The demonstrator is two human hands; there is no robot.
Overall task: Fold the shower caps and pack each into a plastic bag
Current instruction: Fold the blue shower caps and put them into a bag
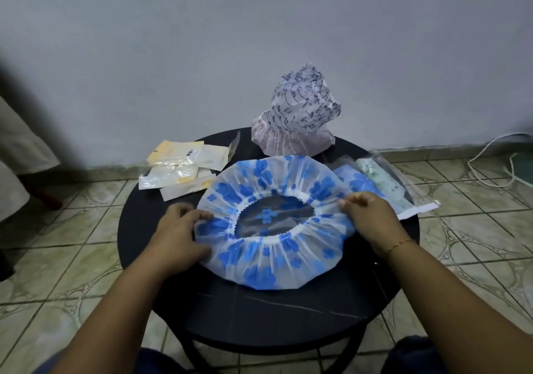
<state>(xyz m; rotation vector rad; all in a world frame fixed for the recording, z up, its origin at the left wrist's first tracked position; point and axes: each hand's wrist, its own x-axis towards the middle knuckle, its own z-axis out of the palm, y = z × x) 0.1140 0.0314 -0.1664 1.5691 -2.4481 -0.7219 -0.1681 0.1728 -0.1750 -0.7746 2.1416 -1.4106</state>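
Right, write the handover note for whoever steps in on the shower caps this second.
Left hand and right hand each pinch an opposite edge of the blue-flower cap, spread flat, opening up, on the round black table.
Done: two packed bags lie at the right.
Left: fold and bag this cap, then the music-note cap standing at the back. Empty bags lie at back left.

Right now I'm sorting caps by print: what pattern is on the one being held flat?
Blue flowers on translucent white shower cap, seen in the head view.
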